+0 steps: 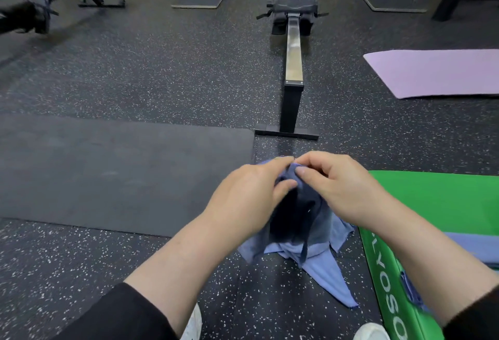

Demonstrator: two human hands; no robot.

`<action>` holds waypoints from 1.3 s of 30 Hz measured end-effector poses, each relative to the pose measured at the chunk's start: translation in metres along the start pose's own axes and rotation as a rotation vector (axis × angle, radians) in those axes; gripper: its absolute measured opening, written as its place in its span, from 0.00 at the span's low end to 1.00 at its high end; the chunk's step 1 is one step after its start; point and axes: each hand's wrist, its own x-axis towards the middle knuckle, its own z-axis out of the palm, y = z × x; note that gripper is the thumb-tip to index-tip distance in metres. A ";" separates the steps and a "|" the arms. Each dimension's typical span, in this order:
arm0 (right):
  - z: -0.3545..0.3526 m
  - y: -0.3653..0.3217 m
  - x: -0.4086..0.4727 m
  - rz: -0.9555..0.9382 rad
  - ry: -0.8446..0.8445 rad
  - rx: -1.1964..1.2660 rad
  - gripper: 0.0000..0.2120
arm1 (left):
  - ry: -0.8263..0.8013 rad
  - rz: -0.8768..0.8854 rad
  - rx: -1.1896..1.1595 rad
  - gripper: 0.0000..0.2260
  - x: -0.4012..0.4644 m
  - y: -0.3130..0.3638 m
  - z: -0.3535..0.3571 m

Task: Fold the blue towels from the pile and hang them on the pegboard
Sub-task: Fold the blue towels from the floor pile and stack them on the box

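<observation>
Here, hands: the left hand [251,193] and the right hand [334,188] meet at the top of a blue towel [299,212], held up above the floor.
Left fingers: curled, thumb and fingertips pinching the cloth near its upper edge.
Right fingers: curled likewise, pinching the same upper edge just beside the left; the two grips nearly touch.
Towel: bunched and hanging in loose folds below the hands, its dark middle in shadow; a lighter tail [334,280] trails down to the speckled floor [135,75]. Whether this is one towel or two cannot be told.
Other towels: more blue cloth [469,248] lies on the green box [437,199] at the right, and a scrap [410,293] hangs over its side; this is probably the pile.
Pegboard: not in view.
Step in hand (judgement): finding an edge and two corners so the towel can be opened flat before the first fold.
How to do it well (judgement): slide the hands apart along the hem until each holds a corner, let the cloth drop straight, then shake once to clear the twists. Lift the tail off the floor. Match corner to corner before creasing, or the fold will skew.
Surroundings: a black mat [113,172] at left, a rowing machine [293,69] ahead, a purple mat [437,72] at right.
</observation>
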 end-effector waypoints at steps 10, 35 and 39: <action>0.000 0.016 0.000 0.120 0.034 -0.156 0.05 | 0.231 -0.051 -0.118 0.07 0.002 -0.012 -0.008; -0.006 0.005 -0.007 -0.049 -0.194 -0.001 0.08 | -0.106 0.057 -0.201 0.17 0.005 -0.011 0.005; -0.005 0.002 -0.007 -0.005 -0.177 0.093 0.05 | -0.149 0.053 -0.172 0.03 0.001 -0.011 0.005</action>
